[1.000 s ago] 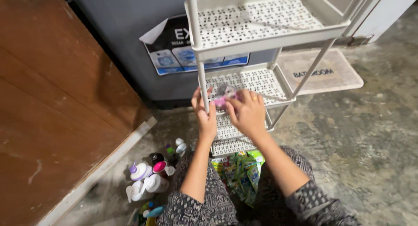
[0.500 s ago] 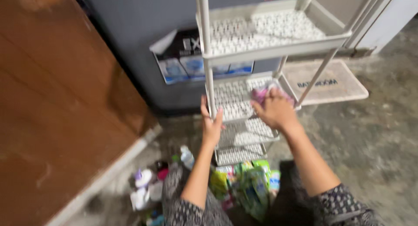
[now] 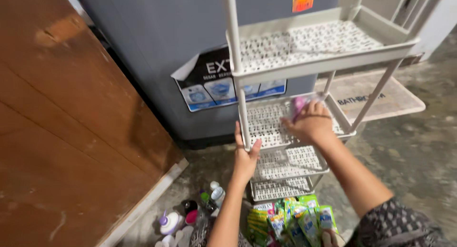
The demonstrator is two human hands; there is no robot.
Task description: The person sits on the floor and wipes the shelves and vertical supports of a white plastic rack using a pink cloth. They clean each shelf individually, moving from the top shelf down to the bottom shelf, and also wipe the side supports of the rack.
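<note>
My right hand (image 3: 312,125) pinching a small pink packet (image 3: 299,104) over the second tier of the white perforated plastic rack (image 3: 266,118), my left hand (image 3: 246,154) gripping its front post, green sachets (image 3: 290,221) on the floor below

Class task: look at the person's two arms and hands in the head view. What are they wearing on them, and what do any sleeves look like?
Both forearms are bare. The left hand shows no ring, glove or band. The right hand has a thin dark band across it near the wrist. A short sleeve of dark cloth with a small pale pattern covers the right upper arm. No sleeve shows on the left arm.
</note>
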